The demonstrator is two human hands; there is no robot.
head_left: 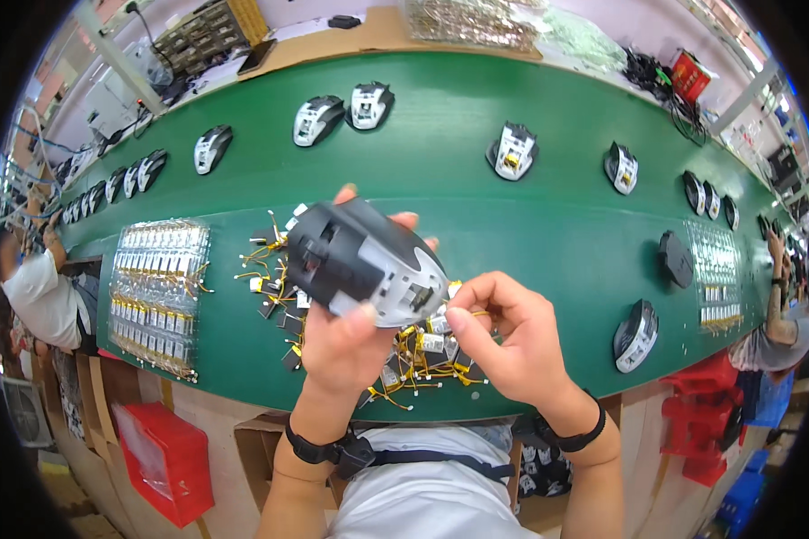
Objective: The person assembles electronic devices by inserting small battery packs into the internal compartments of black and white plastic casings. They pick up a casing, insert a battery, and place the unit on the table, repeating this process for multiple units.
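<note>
My left hand is wrapped round a computer mouse with a black and grey shell, holding it tilted above the green bench. Its fingertips show along the far side, and the thumb presses on the near side. Close to the mouse's right end, my right hand pinches a thin yellowish wire between thumb and forefinger. What the wire leads to is partly hidden. Beneath both hands lies a loose pile of small battery packs with yellow tape and thin leads.
More mice stand spaced along the green bench. Clear trays of batteries lie left and right. A black round-edged part and another mouse are at right. Co-workers sit at both ends; red bins stand below.
</note>
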